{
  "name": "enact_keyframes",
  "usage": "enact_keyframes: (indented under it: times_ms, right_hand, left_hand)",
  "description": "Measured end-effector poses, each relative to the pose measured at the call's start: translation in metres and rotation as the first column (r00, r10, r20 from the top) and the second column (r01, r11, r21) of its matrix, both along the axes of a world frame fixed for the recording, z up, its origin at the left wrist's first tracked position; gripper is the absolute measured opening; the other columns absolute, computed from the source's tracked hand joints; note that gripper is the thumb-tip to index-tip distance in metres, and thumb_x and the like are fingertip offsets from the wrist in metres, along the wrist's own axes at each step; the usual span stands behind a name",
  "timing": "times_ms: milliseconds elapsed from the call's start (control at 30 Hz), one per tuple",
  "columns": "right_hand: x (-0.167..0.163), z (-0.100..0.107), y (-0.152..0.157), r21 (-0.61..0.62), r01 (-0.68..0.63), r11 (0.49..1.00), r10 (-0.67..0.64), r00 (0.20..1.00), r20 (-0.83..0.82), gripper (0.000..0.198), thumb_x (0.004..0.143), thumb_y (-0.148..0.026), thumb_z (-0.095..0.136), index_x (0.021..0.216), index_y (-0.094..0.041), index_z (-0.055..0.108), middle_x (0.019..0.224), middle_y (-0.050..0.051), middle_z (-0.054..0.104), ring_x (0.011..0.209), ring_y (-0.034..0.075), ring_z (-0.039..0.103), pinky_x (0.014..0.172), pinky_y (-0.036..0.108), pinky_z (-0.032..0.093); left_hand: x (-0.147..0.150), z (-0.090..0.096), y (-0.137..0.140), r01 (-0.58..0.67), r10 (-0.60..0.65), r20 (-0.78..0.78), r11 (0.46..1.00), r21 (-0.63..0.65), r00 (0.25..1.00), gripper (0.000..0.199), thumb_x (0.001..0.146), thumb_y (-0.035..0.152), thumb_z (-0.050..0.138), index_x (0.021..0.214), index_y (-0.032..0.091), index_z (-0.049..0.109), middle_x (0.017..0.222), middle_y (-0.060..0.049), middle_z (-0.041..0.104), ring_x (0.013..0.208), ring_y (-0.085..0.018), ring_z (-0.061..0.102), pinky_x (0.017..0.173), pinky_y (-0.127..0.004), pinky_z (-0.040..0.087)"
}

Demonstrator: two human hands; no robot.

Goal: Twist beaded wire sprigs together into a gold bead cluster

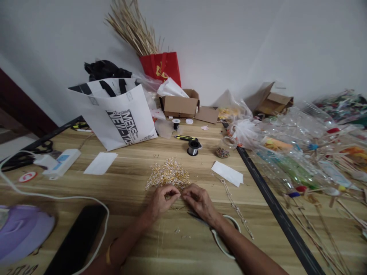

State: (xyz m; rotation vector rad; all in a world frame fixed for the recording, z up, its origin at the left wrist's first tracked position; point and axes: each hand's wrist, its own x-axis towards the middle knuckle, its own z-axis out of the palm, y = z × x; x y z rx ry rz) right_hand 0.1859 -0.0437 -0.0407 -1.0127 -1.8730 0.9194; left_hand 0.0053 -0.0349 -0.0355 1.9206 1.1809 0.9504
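Note:
My left hand (164, 198) is closed in a pinch at the near edge of a heap of gold and silver chain (168, 172). Facing it, my right hand (199, 201) pinches too, the fingertips of both nearly meeting. A thin gold-coloured strand (178, 208) shows just below and between the hands; the fingers hide what they grip. Under my right wrist lie scissors (218, 238) with pale handles, blades pointing left. To the right, a length of linked chain (236, 209) stretches along the table. Small loose metal bits (177, 230) lie nearer to me.
Behind the heap are a wire spool (194, 147), a yellow-black cutter knife (185, 138) and a jar of beads (223, 152). A white paper bag (117, 114) stands back left. A white cable (71, 197) crosses the left side. Plastic bottles (286, 164) crowd the right.

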Motion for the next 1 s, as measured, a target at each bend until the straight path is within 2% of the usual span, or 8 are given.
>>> enact_keyframes:
  times_ms: [367, 500, 633, 767, 1000]
  right_hand:
    - [0.0, -0.001, 0.002, -0.017, 0.0, 1.0, -0.001, 0.999, -0.042, 0.015, 0.083, -0.026, 0.053, 0.074, -0.018, 0.063, 0.071, 0.003, 0.058, 0.066, 0.015, 0.052, 0.061, 0.025, 0.041]
    - [0.0, -0.001, 0.004, -0.038, 0.066, 0.997, -0.069, 0.995, -0.076, 0.014, 0.082, -0.026, 0.054, 0.075, -0.017, 0.064, 0.071, 0.003, 0.058, 0.067, 0.015, 0.053, 0.061, 0.024, 0.041]
    - [0.001, -0.004, 0.006, -0.114, 0.142, 0.983, -0.154, 0.982, -0.111, 0.015, 0.079, -0.027, 0.056, 0.072, -0.016, 0.063, 0.067, 0.002, 0.058, 0.065, 0.014, 0.051, 0.06, 0.024, 0.041]
    - [0.002, -0.008, 0.008, -0.204, 0.181, 0.962, -0.217, 0.962, -0.168, 0.017, 0.077, -0.032, 0.057, 0.078, -0.015, 0.062, 0.065, 0.0, 0.057, 0.062, 0.013, 0.05, 0.058, 0.023, 0.041]
    - [0.004, -0.007, 0.009, -0.214, 0.23, 0.949, -0.269, 0.947, -0.173, 0.02, 0.079, -0.034, 0.055, 0.072, -0.016, 0.059, 0.065, 0.0, 0.055, 0.062, 0.014, 0.049, 0.059, 0.023, 0.04]
  left_hand:
    - [-0.003, 0.008, 0.0, -0.014, 0.015, -0.036, 1.0, 0.021, 0.999, 0.014, 0.074, 0.022, 0.054, 0.065, 0.015, 0.062, 0.063, -0.001, 0.063, 0.06, -0.012, 0.056, 0.058, -0.021, 0.044]
    - [-0.003, 0.01, -0.001, -0.011, 0.013, -0.058, 1.0, 0.023, 0.998, 0.014, 0.077, 0.022, 0.054, 0.07, 0.015, 0.063, 0.067, -0.003, 0.065, 0.064, -0.013, 0.058, 0.062, -0.022, 0.044]
    - [-0.001, 0.005, -0.002, 0.068, -0.062, -0.098, 0.996, 0.056, 0.993, 0.013, 0.077, 0.019, 0.054, 0.074, 0.016, 0.066, 0.073, -0.004, 0.066, 0.07, -0.015, 0.058, 0.066, -0.025, 0.045]
    - [0.001, 0.001, -0.005, 0.191, -0.163, -0.201, 0.973, 0.128, 0.966, 0.009, 0.076, 0.016, 0.058, 0.074, 0.018, 0.067, 0.076, -0.004, 0.065, 0.077, -0.016, 0.056, 0.072, -0.028, 0.044]
    - [0.005, -0.001, -0.014, 0.308, -0.22, -0.393, 0.935, 0.176, 0.893, 0.007, 0.079, 0.019, 0.06, 0.081, 0.019, 0.067, 0.081, -0.003, 0.061, 0.085, -0.017, 0.05, 0.076, -0.028, 0.039]
